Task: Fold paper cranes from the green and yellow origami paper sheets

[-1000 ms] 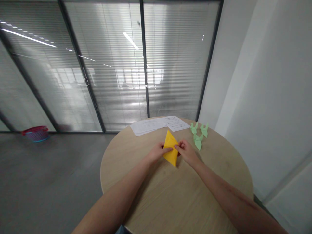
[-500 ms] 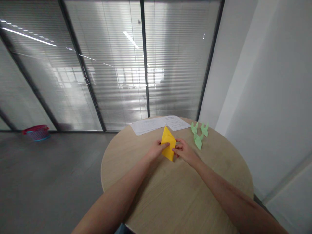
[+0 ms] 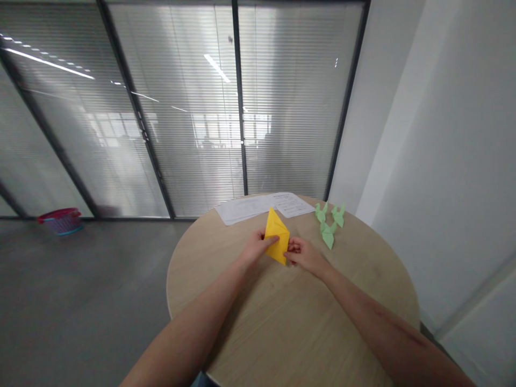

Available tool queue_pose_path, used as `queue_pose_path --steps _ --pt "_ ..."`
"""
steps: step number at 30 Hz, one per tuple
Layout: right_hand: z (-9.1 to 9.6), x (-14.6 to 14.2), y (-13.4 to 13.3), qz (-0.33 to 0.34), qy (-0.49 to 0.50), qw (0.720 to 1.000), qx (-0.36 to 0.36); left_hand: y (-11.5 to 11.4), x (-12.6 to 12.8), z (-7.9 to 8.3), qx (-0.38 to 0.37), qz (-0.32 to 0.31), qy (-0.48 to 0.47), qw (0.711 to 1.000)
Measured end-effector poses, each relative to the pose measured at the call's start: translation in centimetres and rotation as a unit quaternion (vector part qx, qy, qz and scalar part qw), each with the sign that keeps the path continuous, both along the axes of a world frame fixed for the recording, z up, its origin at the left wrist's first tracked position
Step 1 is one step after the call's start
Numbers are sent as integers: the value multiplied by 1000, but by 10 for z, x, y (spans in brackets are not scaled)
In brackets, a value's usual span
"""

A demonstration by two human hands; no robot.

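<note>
Around, tabletop (image 3: 274, 322) — yellow paper (image 3: 281, 243), fingers (image 3: 272, 241) at edges

The round, pale wood-grain desk (image 3: 278, 328) bears overlapping white printed sheets (image 3: 245, 209) along its far edge and, just to their right, three light-green origami cranes (image 3: 328, 236) clustered together.

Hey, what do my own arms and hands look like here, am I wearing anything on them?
Your left hand and right hand are bare, without gloves. Both forearms are uncovered, with no sleeves in view. No watch or bracelet shows; small rings can't be ruled out.
</note>
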State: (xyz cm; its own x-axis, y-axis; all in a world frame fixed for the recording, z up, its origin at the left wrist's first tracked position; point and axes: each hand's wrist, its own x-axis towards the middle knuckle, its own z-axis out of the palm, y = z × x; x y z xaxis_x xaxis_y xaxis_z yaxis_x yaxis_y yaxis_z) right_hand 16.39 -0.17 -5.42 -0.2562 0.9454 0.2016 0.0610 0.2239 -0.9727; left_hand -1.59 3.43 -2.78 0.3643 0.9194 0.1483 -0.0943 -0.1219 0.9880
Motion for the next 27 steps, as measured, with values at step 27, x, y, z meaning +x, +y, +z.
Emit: queue_pose_path --steps 27 --pt "0 7 -6 41 -176 983 16 -1 -5 9 -19 92 -71 993"
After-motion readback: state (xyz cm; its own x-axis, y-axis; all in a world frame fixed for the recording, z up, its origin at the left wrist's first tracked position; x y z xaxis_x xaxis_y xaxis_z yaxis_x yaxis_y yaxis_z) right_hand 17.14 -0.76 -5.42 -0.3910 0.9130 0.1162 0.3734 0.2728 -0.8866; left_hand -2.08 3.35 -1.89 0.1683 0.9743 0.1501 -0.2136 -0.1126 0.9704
